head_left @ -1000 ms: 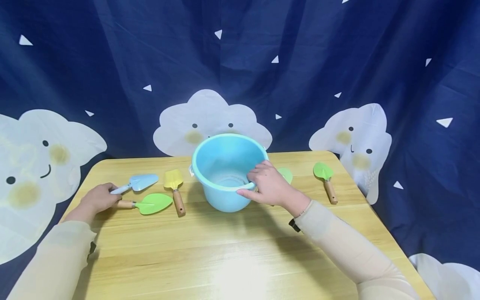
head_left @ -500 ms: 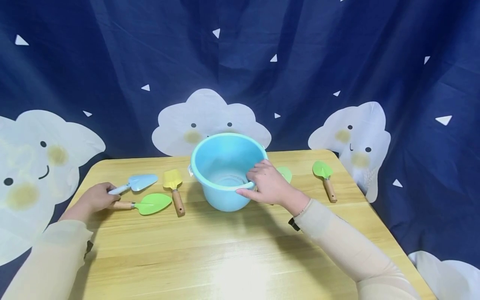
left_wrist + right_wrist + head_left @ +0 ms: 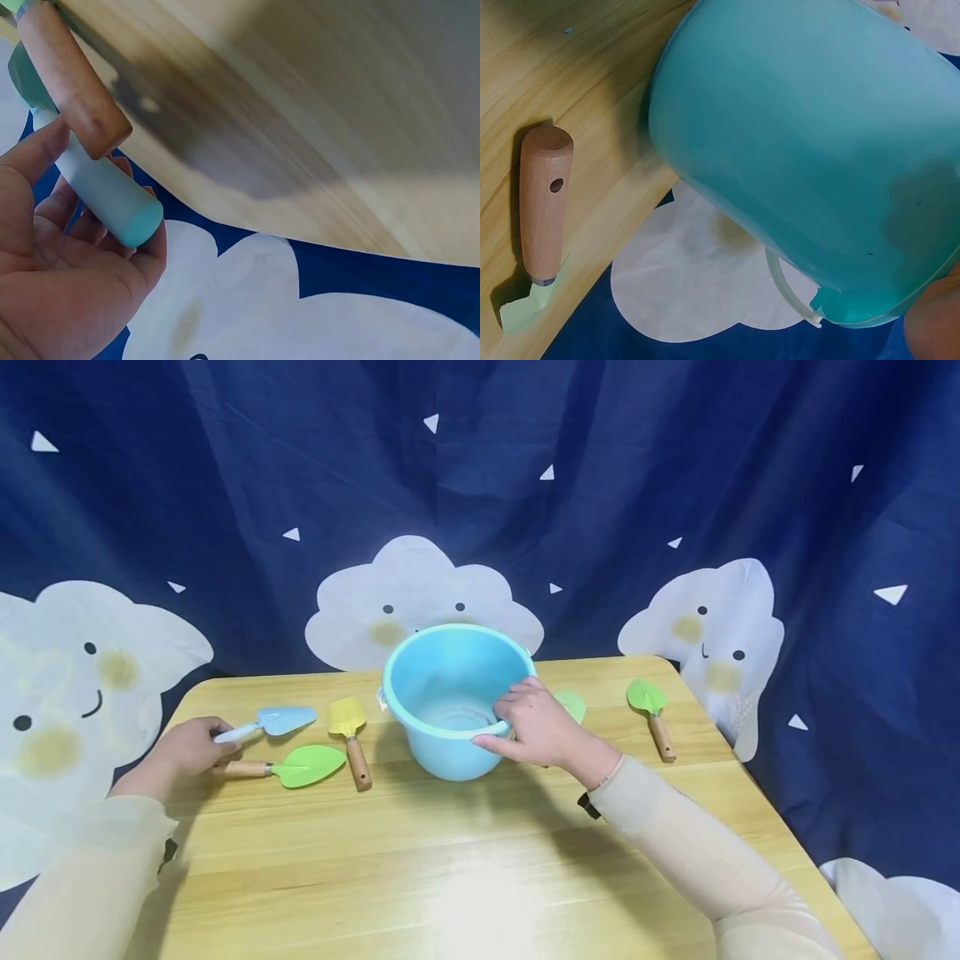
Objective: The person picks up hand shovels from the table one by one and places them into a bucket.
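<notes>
A light blue bucket (image 3: pixel 442 752) stands upright at the middle of the table, and my right hand (image 3: pixel 543 727) grips its near right rim, fingers over the inside and thumb outside. At the left, my left hand (image 3: pixel 187 747) holds the pale blue handle of a blue trowel (image 3: pixel 287 720). In the left wrist view its fingers curl behind that handle (image 3: pixel 109 191), with the thumb at its upper part. Just beside it, a green trowel (image 3: pixel 307 766) points right, its wooden handle (image 3: pixel 75 79) overlapping the blue one in the left wrist view.
A yellow shovel (image 3: pixel 347 718) with a wooden handle lies between the green trowel and the bucket. Right of the bucket is a pale green tool (image 3: pixel 544 202), partly hidden by my hand in the head view. Another green trowel (image 3: pixel 647 696) lies farther right. A dark blue curtain (image 3: pixel 480 485) hangs behind.
My left hand has shifted slightly left along the blue trowel's handle end. The right hand keeps its grip on the bucket rim, and the bucket stays in place.
</notes>
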### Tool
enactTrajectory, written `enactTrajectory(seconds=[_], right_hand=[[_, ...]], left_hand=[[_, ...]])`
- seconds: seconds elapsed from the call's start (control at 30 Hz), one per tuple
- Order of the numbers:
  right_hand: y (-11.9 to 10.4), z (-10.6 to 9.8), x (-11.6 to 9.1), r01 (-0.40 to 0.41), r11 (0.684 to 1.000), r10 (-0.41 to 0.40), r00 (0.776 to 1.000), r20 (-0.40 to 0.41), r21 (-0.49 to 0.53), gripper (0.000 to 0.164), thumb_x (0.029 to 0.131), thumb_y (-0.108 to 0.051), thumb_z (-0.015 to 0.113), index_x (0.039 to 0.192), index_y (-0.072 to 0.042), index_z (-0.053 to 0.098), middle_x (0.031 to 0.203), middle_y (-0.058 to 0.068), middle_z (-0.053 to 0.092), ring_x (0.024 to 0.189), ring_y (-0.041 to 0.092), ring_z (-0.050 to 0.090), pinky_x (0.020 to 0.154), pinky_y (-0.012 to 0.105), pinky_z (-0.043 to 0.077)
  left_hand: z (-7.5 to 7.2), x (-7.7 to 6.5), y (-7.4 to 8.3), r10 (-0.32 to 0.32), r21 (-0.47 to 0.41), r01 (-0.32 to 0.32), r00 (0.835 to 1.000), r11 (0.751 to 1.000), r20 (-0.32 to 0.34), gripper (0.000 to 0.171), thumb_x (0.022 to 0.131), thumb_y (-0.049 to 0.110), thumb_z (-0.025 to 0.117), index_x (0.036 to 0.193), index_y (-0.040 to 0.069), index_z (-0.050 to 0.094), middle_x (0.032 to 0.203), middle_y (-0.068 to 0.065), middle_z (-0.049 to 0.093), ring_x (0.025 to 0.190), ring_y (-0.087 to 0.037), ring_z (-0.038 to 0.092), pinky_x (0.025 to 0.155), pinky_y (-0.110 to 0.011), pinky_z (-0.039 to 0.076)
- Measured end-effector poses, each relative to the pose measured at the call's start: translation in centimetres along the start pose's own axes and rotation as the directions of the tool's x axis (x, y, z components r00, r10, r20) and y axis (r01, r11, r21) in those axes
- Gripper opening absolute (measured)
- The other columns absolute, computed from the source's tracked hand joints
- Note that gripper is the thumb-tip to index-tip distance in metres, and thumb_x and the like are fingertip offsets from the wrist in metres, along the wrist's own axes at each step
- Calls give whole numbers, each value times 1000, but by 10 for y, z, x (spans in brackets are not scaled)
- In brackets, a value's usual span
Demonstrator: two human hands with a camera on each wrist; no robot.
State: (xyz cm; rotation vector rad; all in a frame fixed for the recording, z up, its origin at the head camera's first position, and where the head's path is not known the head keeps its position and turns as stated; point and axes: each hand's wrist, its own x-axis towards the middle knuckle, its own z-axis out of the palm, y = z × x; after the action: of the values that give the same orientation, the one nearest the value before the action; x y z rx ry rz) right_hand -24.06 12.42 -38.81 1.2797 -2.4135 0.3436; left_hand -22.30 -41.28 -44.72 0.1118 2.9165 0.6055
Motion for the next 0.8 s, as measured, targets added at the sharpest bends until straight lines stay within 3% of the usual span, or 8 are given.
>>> enactTrajectory(seconds=[0.27,0.43,0.6,0.8], right_hand=[[1,0,2,4,1000,-4,1000,11,-1,66,95,-76,25,62,-19,35,58,-6,31,58,14,29,74,36,31],[0,0,2,6,1000,-6,1000,7,2,66,95,-76,25,62,-19,35,58,-6,31,58,14,29,75,36,31],[0,0,2,7,1000,-7,1000,4,-2,66,95,-75,26,62,-19,34,58,-6,30,58,14,29,75,36,31],[0,-1,0,0,1000,0,1000,11,-1,66,95,-75,25,62,-19,34,57,-6,30,57,14,28,74,36,31]], left_hand=[[-4,-1,-2,-7,5,7,1000,1000,-9,37,96,30,65,111,-3,63,70,3,64,73,-20,57,70,-37,43],[-11,-2,1,1,-5,-1,999,1000,-45,37,96,31,67,112,-2,63,85,-6,69,84,-30,61,75,-47,46],[-18,-2,8,36,10,-35,995,999,-90,36,95,29,67,110,-3,64,96,-16,70,90,-40,63,79,-57,46],[-26,-1,21,78,32,-75,989,997,-127,32,93,25,69,107,-4,65,92,-15,70,85,-37,64,76,-55,46]])
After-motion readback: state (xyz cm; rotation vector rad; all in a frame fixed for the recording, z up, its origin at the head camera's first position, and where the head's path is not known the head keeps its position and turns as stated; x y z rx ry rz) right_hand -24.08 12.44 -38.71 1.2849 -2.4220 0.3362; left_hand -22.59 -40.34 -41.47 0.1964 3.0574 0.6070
